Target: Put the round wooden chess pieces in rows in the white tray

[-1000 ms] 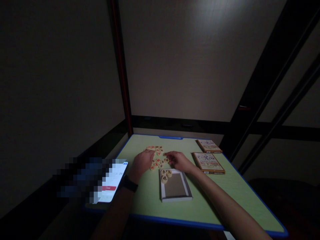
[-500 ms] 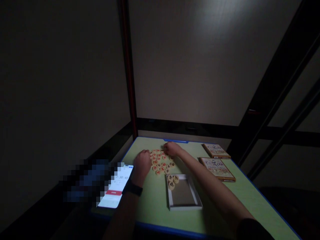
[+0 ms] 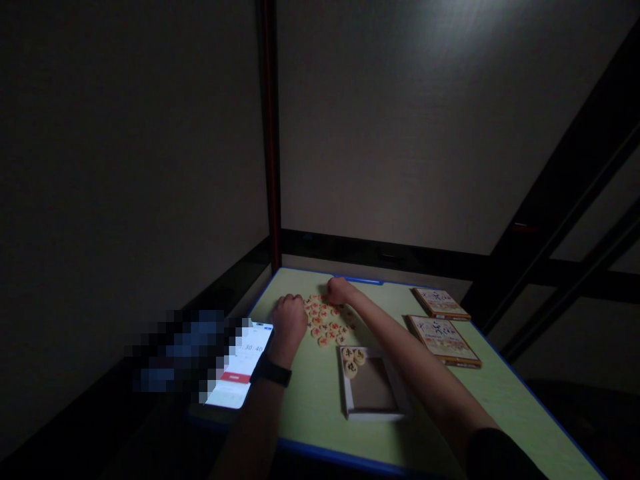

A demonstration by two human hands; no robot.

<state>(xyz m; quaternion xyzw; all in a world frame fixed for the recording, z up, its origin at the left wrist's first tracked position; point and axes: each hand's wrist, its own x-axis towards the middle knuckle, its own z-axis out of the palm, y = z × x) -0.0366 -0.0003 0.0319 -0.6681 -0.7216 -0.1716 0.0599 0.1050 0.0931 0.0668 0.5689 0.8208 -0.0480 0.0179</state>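
Observation:
Several round wooden game pieces (image 3: 327,321) with red and black characters lie in a cluster on the green table (image 3: 310,400). My left hand (image 3: 289,319) rests curled at the cluster's left edge, a dark watch on its wrist. My right hand (image 3: 340,291) reaches to the far side of the cluster, fingers curled over pieces there; what they hold is hidden. A shallow white box (image 3: 373,393) sits nearer me, with three pieces (image 3: 353,359) in its far-left corner.
A lit phone (image 3: 243,367) lies at the table's left edge beside a blurred patch. Two flat printed boxes (image 3: 443,333) lie at the right. A dark post (image 3: 273,133) rises behind the table, with slanted beams to the right. The room is dim.
My right hand moved from the near right of the cluster across to its far side. My left hand shifted slightly and curled. The camera view drifted to the left.

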